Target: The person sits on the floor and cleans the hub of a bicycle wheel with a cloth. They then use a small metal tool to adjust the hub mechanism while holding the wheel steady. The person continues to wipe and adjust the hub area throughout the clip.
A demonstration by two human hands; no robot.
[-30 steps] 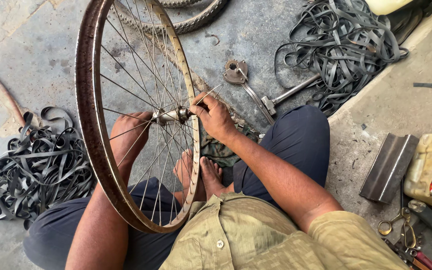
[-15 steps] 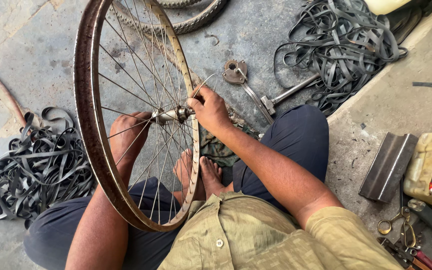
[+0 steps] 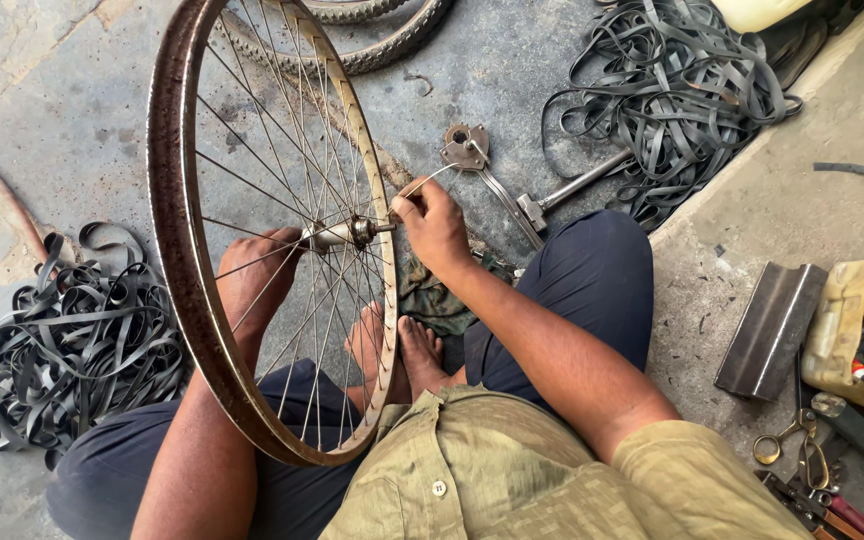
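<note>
Now | wheel (image 3: 177, 250) upright, rim rusty | right hand (image 3: 437, 225) at hub (image 3: 337, 235)

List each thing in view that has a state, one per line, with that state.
Bicycle wheel: upright, rusty, no tyre.
Hub axle: held at both ends.
Right hand: pinching at the axle end.
Left hand: behind the spokes, at the hub.
Tyre: lying flat.
Rubber strips: tangled heap.
Scissors: lying closed.

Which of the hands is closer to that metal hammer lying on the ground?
Right. The right hand is at the wheel hub, just left of the hammer. The left hand is behind the spokes, farther away.
</note>
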